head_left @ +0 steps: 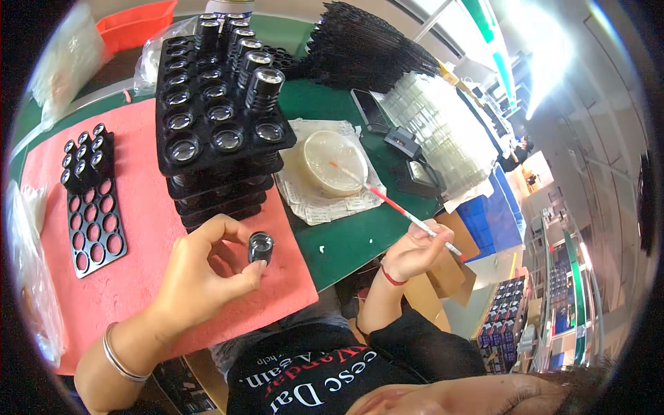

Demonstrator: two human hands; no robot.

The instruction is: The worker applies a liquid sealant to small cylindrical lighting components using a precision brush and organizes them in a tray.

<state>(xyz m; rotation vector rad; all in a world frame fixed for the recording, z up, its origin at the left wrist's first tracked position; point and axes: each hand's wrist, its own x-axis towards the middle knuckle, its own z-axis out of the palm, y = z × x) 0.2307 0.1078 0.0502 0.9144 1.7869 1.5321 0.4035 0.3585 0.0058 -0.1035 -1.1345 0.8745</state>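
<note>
My left hand [211, 266] grips a small black lens barrel [261, 247] between thumb and fingers, its glass end facing up. This is just above the pink mat [290, 290], in front of a tall stack of black trays [207, 162]. My right hand [418, 252] is closed around a thin brush [415, 220] with a red and white handle. The brush slants left, with its orange tip over or in a round, pale dish [337, 187]. Under the dish lies a printed paper sheet [304, 207]. Several lens barrels [265, 88] stand upright on the top tray.
A black perforated holder [97, 232] with several lens parts lies at left on the mat. Behind are a red bin [138, 26] and a pile of black trays [366, 48]. Clear plastic trays [436, 131], a phone [369, 109] and small black boxes [418, 176] sit farther right.
</note>
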